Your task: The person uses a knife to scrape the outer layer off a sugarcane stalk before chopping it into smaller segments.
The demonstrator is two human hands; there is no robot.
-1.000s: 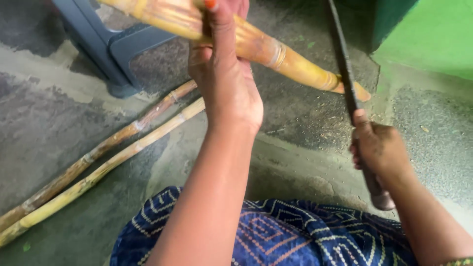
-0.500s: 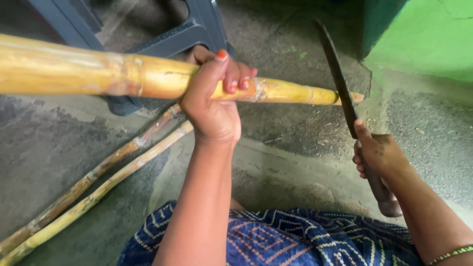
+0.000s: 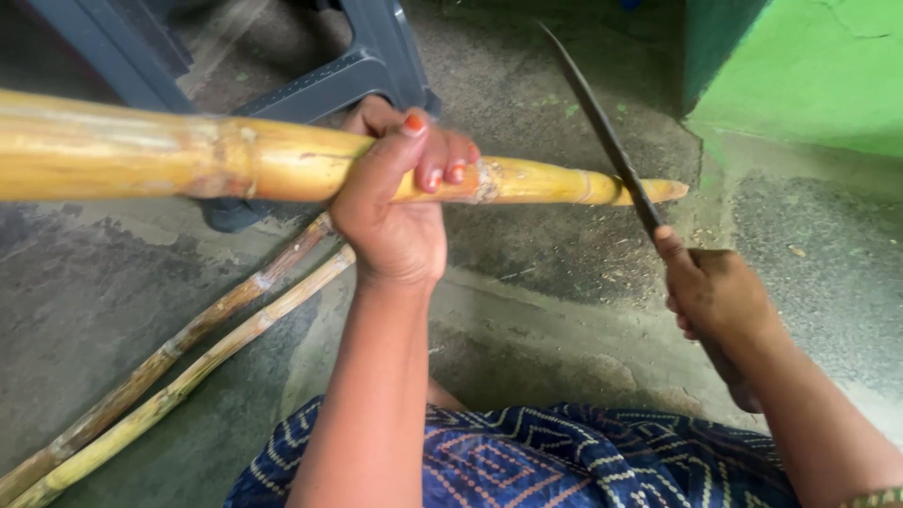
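While left hand (image 3: 395,212) clamps smooth yellow cane (image 3: 188,160), right hand (image 3: 720,296) grips dark slim blade (image 3: 602,136); rough concrete.

cane stalk (image 3: 188,155): lying crosswise above the floor (image 3: 564,310), left hand (image 3: 395,212) wrapping it mid-length
knife (image 3: 602,141): sitting in the right hand (image 3: 720,296), blade crossing the stalk's right tip
two spare canes (image 3: 188,348): lying on the floor, lower left
stool (image 3: 367,66): standing behind the stalk

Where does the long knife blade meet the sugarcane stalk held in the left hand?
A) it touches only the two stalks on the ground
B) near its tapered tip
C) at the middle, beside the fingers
B: the knife blade, held by the right hand, crosses the sugarcane stalk near its tapered tip, away from the left hand.
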